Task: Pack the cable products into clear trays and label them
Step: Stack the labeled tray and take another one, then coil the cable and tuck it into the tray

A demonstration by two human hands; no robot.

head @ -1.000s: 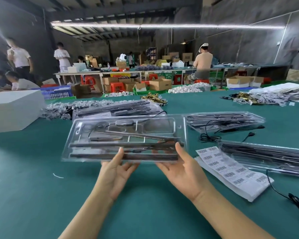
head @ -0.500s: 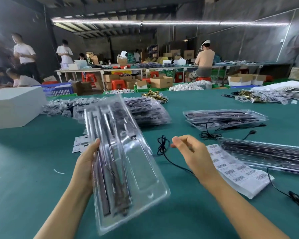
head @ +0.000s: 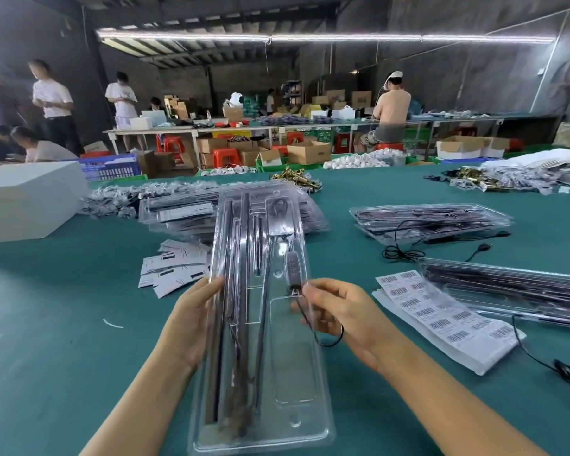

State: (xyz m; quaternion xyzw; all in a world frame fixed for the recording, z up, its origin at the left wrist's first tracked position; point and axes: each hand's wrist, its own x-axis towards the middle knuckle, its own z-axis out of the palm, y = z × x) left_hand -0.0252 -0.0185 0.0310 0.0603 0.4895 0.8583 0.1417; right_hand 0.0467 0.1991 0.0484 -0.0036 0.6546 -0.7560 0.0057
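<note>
Head view, nearest first: my left hand (head: 195, 320) grips the long left edge of the clear tray (head: 260, 324), which runs lengthwise from 6 o'clock toward 12, lifted off the green counter (head: 46, 357). My right hand (head: 339, 314) pinches the black cable (head: 323, 337) at the tray's right side, just below the small controller (head: 293, 268) seated in its channel; a loop of cable hangs outside the tray under my fingers. I judge the risk is here: the loop may spring out of the pocket before it is tucked, or pulling it may drag the controller out of its seat. Holding the tray by one edge, I could let it twist and spill the dark rods. At 3 o'clock lie the barcode label sheets (head: 441, 317), with packed trays (head: 431, 218) farther off at 1 o'clock; a loose cable there could snag.
</note>
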